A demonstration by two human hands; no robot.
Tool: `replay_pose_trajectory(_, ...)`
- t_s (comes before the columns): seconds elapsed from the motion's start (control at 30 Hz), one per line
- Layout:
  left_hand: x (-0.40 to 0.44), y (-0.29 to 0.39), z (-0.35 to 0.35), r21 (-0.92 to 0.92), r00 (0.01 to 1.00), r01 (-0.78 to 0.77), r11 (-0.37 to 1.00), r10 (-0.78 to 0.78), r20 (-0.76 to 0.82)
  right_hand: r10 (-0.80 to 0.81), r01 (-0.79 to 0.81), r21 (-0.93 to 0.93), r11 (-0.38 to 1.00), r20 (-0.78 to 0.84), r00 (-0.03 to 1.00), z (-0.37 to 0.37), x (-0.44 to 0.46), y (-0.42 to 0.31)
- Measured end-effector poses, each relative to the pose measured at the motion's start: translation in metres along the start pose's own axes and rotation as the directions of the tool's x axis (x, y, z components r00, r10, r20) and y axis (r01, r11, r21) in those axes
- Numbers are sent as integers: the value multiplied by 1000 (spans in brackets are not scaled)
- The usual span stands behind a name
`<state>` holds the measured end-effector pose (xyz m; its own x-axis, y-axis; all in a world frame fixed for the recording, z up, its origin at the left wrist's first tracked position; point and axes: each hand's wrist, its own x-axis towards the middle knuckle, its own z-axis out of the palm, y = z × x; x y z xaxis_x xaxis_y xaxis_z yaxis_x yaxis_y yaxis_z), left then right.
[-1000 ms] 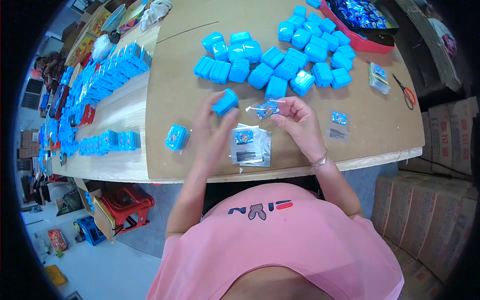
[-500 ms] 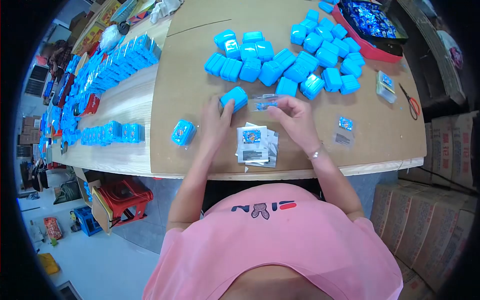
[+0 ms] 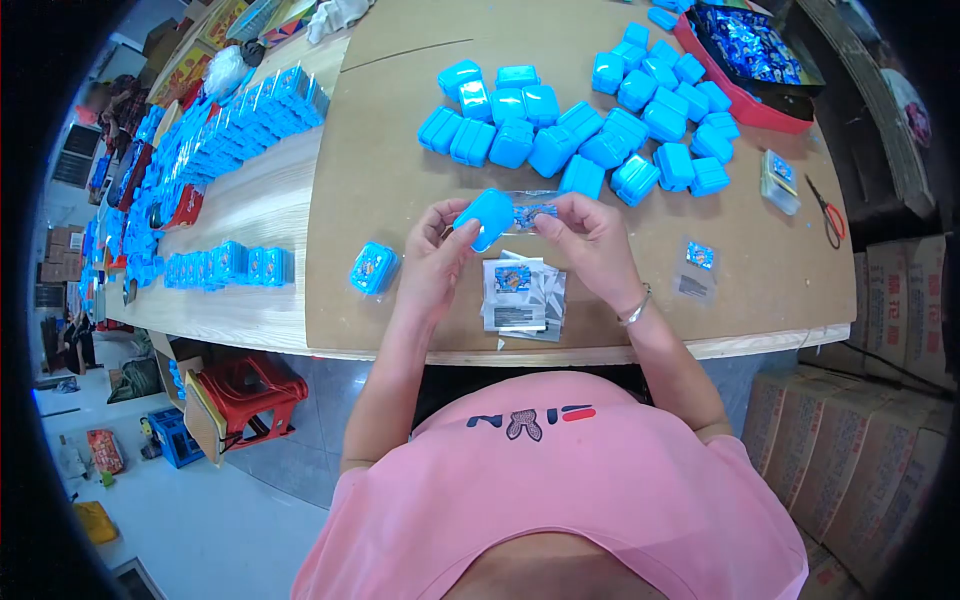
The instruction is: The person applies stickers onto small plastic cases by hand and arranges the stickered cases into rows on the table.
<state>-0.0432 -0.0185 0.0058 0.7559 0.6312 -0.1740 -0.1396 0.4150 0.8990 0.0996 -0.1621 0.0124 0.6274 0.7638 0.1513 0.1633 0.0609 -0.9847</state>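
Between its thumb and fingers, my left hand grips a blue plastic box, tilted with its smooth face up. My right hand pinches a clear printed bag, which lies right beside the box; whether they touch is unclear. Below the hands is a stack of printed sheets and clear bags. A blue box with a printed label sits left of my left hand. Another clear bag with a label lies to the right. Many loose blue boxes spread beyond my hands.
A red tray with dark blue packets stands at the back right. Near it are a stack of labels and orange-handled scissors. Rows of packed blue boxes line the left side. Cartons stand on the right floor.
My left hand has turned the blue box and brought it up against the right hand's bag. The view has shifted a little, so the table items appear further right.
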Motion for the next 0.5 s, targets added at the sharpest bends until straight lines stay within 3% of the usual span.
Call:
replay_pose_trajectory(0.07, 1, 1, 0, -27, 1000, 14, 1000, -13, 20, 11, -11, -7, 1000, -10, 1000, -2, 1, -1)
replay_pose_trajectory(0.2, -1, 2, -4, -123, 989, 77, 989, -61, 132, 49, -69, 258, 964, 84, 995, -3, 4, 5)
replay_pose_trajectory(0.37, -4, 10, -1, -258, 984, 144, 955, -111, 140, 97, -103, 96, 990, 74, 993, -8, 2, -2)
replay_pose_trajectory(0.5, -3, 8, -1, -278, 982, 142, 950, -100, 157, 111, -137, 224, 965, 126, 986, -6, 0, -16)
